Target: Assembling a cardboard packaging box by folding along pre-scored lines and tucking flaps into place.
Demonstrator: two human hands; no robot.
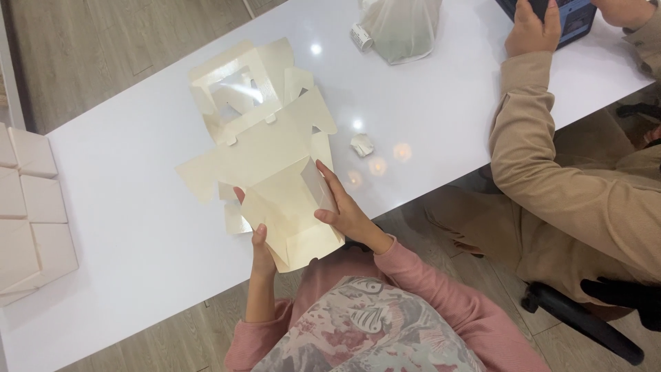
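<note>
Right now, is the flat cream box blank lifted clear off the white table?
No; the box blank lies on the table, with both hands folding its near panels.

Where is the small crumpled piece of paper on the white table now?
In the head view, the crumpled paper lies on the white table, just right of the flat cream carton, apart from it, and nearer than the plastic bag.

One flat cream cardboard box blank (pixel 265 148) with a clear window lies on the single white table (pixel 138 227), and one small crumpled paper scrap (pixel 362 145) sits right of it. Far on the table stands one translucent plastic bag (pixel 403 27), with one dark box (pixel 575 17) at the far right. At the left edge lies one stack of pale folded boxes (pixel 31 207); four hands show, two the wearer's and two another person's.
</note>
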